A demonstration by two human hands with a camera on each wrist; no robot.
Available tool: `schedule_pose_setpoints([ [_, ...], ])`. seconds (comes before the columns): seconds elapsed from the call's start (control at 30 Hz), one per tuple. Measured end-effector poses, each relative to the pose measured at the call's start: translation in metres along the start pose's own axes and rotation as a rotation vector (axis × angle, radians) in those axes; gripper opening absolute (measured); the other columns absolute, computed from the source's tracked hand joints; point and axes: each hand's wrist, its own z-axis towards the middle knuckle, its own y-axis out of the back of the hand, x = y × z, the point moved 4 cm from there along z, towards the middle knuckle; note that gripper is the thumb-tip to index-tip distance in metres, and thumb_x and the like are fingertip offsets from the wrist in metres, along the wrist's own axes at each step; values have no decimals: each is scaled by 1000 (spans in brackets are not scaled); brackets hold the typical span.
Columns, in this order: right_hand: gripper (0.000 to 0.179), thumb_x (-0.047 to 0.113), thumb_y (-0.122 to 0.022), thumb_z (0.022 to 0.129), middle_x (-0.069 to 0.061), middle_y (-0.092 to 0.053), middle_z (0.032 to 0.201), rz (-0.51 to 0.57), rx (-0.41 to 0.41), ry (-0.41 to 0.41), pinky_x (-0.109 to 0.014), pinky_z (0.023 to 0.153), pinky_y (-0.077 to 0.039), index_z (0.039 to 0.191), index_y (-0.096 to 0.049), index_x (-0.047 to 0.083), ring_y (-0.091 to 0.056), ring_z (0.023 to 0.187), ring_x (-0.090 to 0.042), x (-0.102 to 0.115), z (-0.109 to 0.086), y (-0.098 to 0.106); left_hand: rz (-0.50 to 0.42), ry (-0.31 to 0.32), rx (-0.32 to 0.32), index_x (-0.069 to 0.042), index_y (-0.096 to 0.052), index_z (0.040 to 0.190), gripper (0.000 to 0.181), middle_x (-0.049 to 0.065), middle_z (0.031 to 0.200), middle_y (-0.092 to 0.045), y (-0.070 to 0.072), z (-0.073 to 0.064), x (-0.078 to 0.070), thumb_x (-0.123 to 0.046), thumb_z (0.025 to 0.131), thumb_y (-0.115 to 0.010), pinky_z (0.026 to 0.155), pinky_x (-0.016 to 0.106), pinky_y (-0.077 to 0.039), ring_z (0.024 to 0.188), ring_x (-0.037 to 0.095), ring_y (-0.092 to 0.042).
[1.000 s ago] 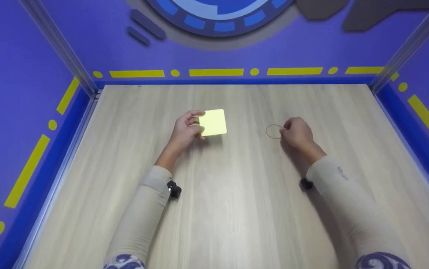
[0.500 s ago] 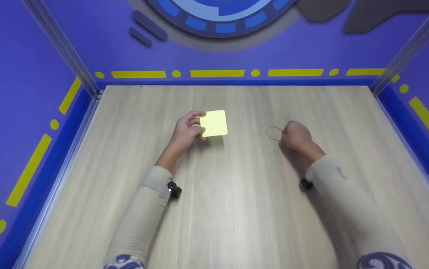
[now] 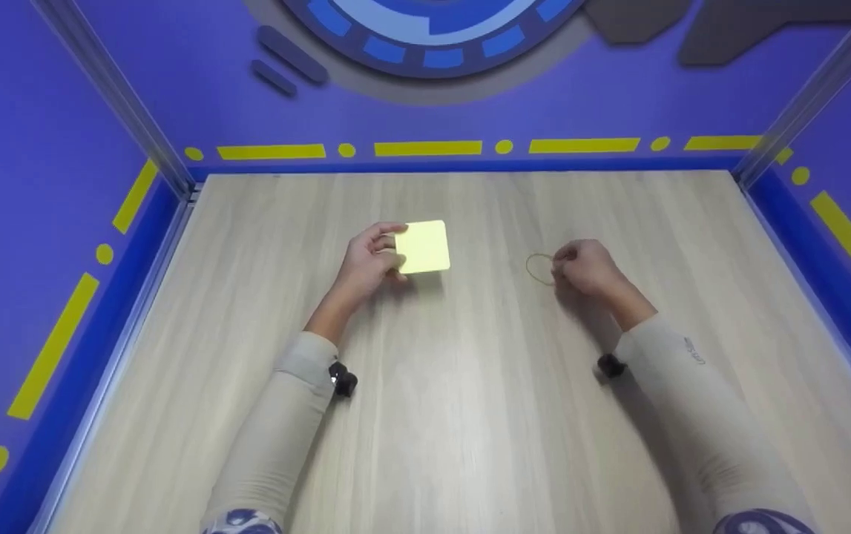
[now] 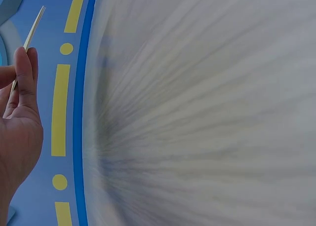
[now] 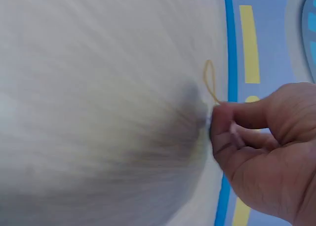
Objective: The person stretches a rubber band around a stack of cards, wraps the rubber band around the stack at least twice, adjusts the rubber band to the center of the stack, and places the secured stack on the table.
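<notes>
In the head view my left hand (image 3: 367, 256) pinches a thin stack of square, pale yellow cards (image 3: 424, 246) with rounded corners, thumb on the face. The left wrist view shows the cards (image 4: 33, 28) edge-on, slanting up out of the fingers, with thin layers at the top. My right hand (image 3: 587, 265) holds a thin tan rubber band (image 3: 528, 268) between thumb and fingertips, its loop standing out to the left. From the right wrist, the band (image 5: 205, 78) appears as a narrow loop above the pinching fingertips (image 5: 221, 112). The hands are apart, with bare tabletop between them.
Below both hands lies a pale wood-grain table (image 3: 440, 408). A blue back wall (image 3: 440, 111) with yellow dashes and dots borders its far edge, and blue side panels with metal posts (image 3: 117, 96) flank it. Small black cameras (image 3: 343, 380) sit at both wrists.
The right hand shifts slightly, its fingers moving along the rubber band, whose loop now looks narrower. The left hand keeps the yellow cards in nearly the same place.
</notes>
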Motion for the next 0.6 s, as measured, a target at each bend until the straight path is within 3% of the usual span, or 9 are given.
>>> schedule_pose_setpoints([
  [0.1, 20, 7, -59, 91, -16, -70, 95, -69, -19, 33, -23, 66, -49, 103, -71, -3, -63, 83, -22, 3, -4, 3, 4, 4, 3, -13, -61, 128, 49, 11, 97, -66, -1, 1, -1, 9, 85, -59, 62, 37, -61, 69, 17, -62],
  [0.23, 16, 9, -59, 89, -15, -69, 92, -136, -114, 83, -26, 64, -49, 94, -72, 1, -62, 80, -25, 10, -8, 9, 12, 8, 15, -13, -60, 131, 50, 10, 98, -66, -3, 1, -4, 8, 85, -59, 66, 42, -61, 70, 17, -63],
  [0.43, 16, 18, -60, 98, -12, -71, 95, 11, -204, 126, -29, 65, -51, 100, -71, 7, -65, 83, -23, 33, -14, 17, 12, 13, 28, -13, -59, 132, 50, 11, 100, -65, -9, 2, -7, 7, 86, -59, 64, 33, -61, 73, 17, -62],
  [0.6, 17, 26, -61, 99, -7, -71, 97, 88, -228, 198, -28, 70, -51, 104, -71, 13, -66, 88, -22, 59, -25, 18, 1, -5, 17, -13, -61, 129, 49, 10, 96, -63, -16, 3, -9, 10, 85, -59, 67, 44, -61, 70, 17, -61],
])
